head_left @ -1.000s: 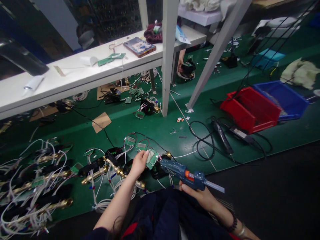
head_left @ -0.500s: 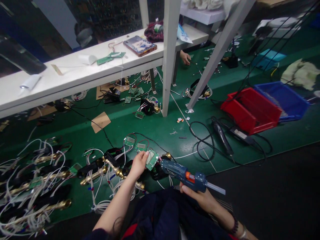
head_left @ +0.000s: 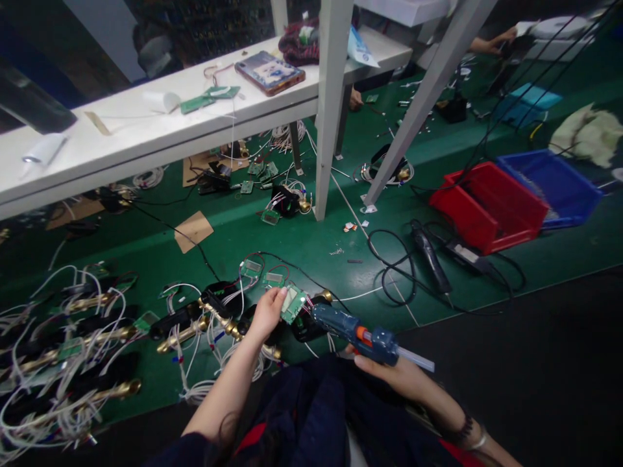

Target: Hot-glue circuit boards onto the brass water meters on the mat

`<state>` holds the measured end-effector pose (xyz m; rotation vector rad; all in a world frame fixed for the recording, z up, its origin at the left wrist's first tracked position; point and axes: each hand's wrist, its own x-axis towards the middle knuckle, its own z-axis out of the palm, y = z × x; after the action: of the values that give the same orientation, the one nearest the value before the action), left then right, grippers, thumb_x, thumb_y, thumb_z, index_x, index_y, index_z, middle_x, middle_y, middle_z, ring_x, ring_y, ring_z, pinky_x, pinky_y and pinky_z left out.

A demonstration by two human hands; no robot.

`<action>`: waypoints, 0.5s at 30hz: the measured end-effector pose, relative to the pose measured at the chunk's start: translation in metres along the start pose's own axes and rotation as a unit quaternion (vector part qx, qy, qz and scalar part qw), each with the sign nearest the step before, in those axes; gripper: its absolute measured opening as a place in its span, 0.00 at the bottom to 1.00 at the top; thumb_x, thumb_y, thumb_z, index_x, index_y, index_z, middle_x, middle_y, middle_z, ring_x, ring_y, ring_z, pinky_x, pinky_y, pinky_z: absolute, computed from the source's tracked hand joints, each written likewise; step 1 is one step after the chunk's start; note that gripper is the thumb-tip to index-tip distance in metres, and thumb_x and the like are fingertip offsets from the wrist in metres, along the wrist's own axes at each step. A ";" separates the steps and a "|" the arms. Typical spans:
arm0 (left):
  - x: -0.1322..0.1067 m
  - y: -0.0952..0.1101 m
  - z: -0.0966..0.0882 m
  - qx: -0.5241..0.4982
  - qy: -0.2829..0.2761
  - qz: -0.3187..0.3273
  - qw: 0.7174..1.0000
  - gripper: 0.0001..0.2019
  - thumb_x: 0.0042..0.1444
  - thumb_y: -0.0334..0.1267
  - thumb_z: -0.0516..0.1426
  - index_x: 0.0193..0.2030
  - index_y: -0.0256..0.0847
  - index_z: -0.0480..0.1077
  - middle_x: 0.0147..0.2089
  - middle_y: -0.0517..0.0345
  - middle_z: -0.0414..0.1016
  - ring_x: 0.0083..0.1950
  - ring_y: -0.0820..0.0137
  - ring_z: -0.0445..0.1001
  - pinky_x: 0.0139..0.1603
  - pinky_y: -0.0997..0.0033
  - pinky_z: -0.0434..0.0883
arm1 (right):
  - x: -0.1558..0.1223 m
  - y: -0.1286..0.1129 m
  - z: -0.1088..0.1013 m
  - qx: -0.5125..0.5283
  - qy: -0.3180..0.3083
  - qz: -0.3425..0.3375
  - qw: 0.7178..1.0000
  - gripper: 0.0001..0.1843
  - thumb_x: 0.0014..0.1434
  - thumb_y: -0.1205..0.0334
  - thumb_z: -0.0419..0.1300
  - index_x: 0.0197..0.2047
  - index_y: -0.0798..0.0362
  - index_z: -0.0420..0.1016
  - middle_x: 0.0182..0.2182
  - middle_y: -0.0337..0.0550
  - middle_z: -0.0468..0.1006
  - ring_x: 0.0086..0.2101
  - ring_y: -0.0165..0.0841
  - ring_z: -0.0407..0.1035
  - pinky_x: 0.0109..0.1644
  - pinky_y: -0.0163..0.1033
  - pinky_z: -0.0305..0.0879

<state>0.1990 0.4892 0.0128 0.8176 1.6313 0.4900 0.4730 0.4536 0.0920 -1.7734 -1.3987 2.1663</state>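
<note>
My left hand [head_left: 266, 313] pinches a small green circuit board [head_left: 293, 303] and holds it tilted above a black device with brass fittings [head_left: 309, 324]. My right hand [head_left: 389, 371] grips a blue glue gun [head_left: 357, 333] with an orange trigger. Its nozzle points left, close to the lower edge of the board. A clear glue stick pokes out of the gun's back. Wires run from the board down to the device.
Several wired brass-and-black assemblies [head_left: 73, 344] lie on the green mat at left. A white shelf [head_left: 146, 139] and its posts [head_left: 331, 110] stand ahead. A soldering iron [head_left: 428, 256] with black cables lies right, beside red [head_left: 487, 207] and blue bins [head_left: 549, 185]. Another person's hand [head_left: 489, 43] shows far back.
The view has tipped slightly. My hands, board and glue gun stay together, the nozzle slightly nearer the board. A person's hand behind the post has drawn back, and another hand appears at top right.
</note>
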 end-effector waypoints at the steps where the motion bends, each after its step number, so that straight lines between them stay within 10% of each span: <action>1: 0.000 0.001 0.000 -0.001 -0.002 -0.001 1.000 0.27 0.49 0.65 0.46 0.26 0.38 0.57 0.22 0.62 0.55 0.21 0.75 0.57 0.19 0.74 0.57 | -0.001 -0.001 -0.002 0.004 0.008 0.000 1.000 0.35 0.48 0.34 0.58 0.44 0.58 0.75 0.44 0.50 0.71 0.47 0.39 0.66 0.57 0.46 0.62; 15: -0.001 0.006 0.004 0.010 0.000 -0.007 1.000 0.26 0.48 0.64 0.45 0.26 0.38 0.58 0.22 0.62 0.56 0.22 0.75 0.57 0.21 0.74 0.56 | 0.007 -0.007 0.000 0.007 0.065 -0.024 0.998 0.32 0.50 0.34 0.55 0.34 0.61 0.70 0.33 0.48 0.70 0.36 0.32 0.67 0.46 0.37 0.66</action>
<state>0.2043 0.4919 0.0162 0.8193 1.6440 0.4652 0.4667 0.4610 0.0910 -1.8201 -1.3788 1.9928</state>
